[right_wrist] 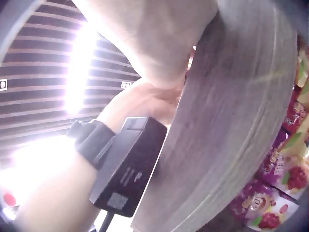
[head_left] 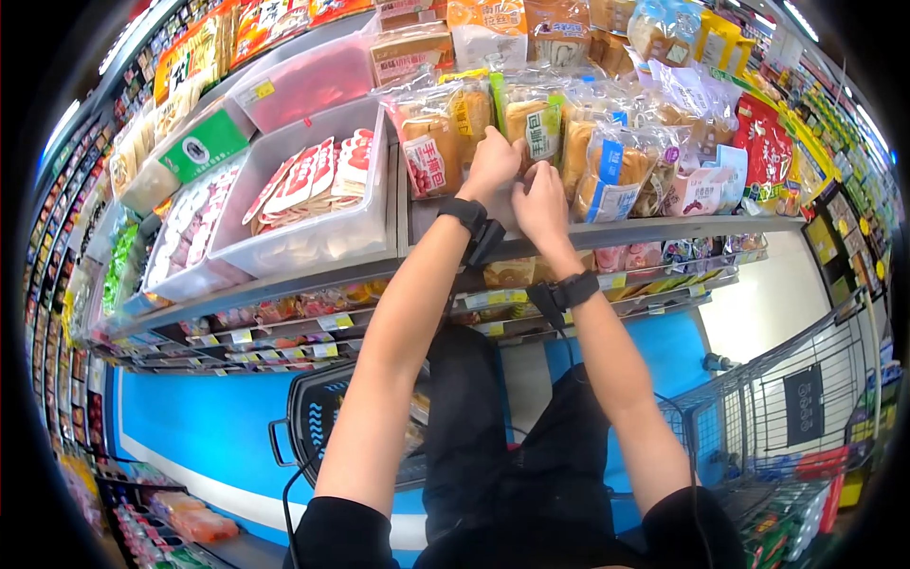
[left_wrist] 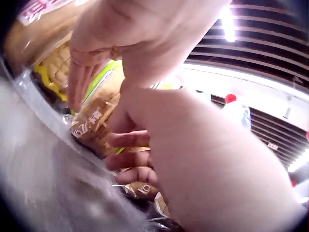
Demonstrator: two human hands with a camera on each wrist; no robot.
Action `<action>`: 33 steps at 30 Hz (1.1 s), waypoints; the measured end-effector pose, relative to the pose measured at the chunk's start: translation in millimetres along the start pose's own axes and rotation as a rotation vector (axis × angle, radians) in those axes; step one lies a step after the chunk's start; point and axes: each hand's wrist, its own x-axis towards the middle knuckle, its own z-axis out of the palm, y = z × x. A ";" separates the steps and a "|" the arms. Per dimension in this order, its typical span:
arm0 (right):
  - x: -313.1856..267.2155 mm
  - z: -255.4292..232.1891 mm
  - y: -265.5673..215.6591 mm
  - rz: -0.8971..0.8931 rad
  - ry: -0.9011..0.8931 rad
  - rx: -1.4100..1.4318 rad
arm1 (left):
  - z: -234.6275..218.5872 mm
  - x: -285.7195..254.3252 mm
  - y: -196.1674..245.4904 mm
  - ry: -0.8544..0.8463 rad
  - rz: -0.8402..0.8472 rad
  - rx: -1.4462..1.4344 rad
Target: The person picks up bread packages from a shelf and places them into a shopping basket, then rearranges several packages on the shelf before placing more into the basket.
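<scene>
A clear bag of bread with a green label stands on the shelf in front of both hands. My left hand is at its left side, the fingers running down along the bag and the thumb toward its front. Close beside it, my right hand is at the lower front of the same bag. In the left wrist view, the right fingers are bent beside the bag of bread; I cannot tell whether they hold it. The right wrist view shows mainly the shelf edge, the fingers being hidden.
A red-labelled bread bag stands to the left, a blue-labelled one to the right. Clear plastic bins hold packets. Below are a lower shelf rack, a black basket and a wire cart.
</scene>
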 end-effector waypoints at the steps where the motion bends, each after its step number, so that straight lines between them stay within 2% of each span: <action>1: -1.7 -1.7 -2.6 0.014 0.032 0.035 | -5.0 -9.7 4.1 0.045 0.006 0.055; 2: -2.0 -4.3 -3.6 0.014 0.016 0.031 | -10.8 -20.2 5.4 0.045 -0.011 0.050; 4: -2.8 -9.7 -7.5 0.037 -0.071 0.031 | -31.3 -50.9 10.6 0.191 0.283 0.063; 5: -3.3 -3.8 -4.4 -0.025 0.035 0.008 | -39.8 -65.1 12.4 0.188 0.277 0.069; 7: -2.2 0.7 -1.0 -0.035 0.004 0.002 | -56.1 -85.2 15.7 0.050 0.383 0.038; 8: -2.8 2.4 0.5 -0.053 -0.032 -0.013 | -60.4 -86.1 16.4 0.052 0.373 0.041; 10: -3.3 6.7 3.4 -0.131 -0.085 -0.066 | -62.5 -87.3 20.6 0.098 0.554 0.019; 12: -2.9 6.5 3.8 -0.188 -0.094 -0.115 | -59.8 -69.1 33.2 0.117 0.574 0.027; 14: -2.3 4.9 0.7 -0.134 -0.128 -0.120 | -51.9 -40.8 46.3 0.308 0.806 0.050; 18: -3.2 -3.4 -10.8 -0.049 -0.145 -0.079 | -42.4 15.8 56.8 0.267 0.840 0.191; 20: -4.3 -5.3 -11.1 -0.024 -0.136 -0.029 | -37.4 32.6 49.9 0.080 0.636 0.394; 21: -3.9 -4.5 -8.6 -0.022 -0.130 -0.034 | -40.6 29.1 50.9 0.159 0.646 0.472; 22: -3.3 -4.3 -8.2 -0.014 -0.121 -0.031 | -46.9 20.8 55.4 0.157 0.657 0.473; 24: -2.4 -4.4 -9.2 0.016 -0.073 -0.027 | -59.9 1.5 60.0 0.130 0.518 0.537; 25: -4.6 -4.6 -10.2 0.041 -0.042 -0.031 | -64.7 -8.2 55.0 0.117 0.528 0.547; 27: -5.8 -5.6 -12.7 0.074 0.000 0.007 | -78.7 -31.2 42.3 0.216 0.523 0.508; 29: -5.1 -4.1 -10.8 0.086 0.045 0.039 | -94.9 -61.7 39.5 0.198 0.412 0.472; 30: -4.4 -3.9 -8.8 0.079 0.059 0.036 | -94.7 -73.9 34.9 0.284 0.422 0.395; 31: -5.8 -7.9 -11.4 0.092 0.066 0.076 | -93.5 -80.6 27.2 0.305 0.386 0.438; 33: -7.9 -10.5 -10.8 0.063 0.145 0.183 | -88.9 -90.6 5.7 0.363 0.437 0.399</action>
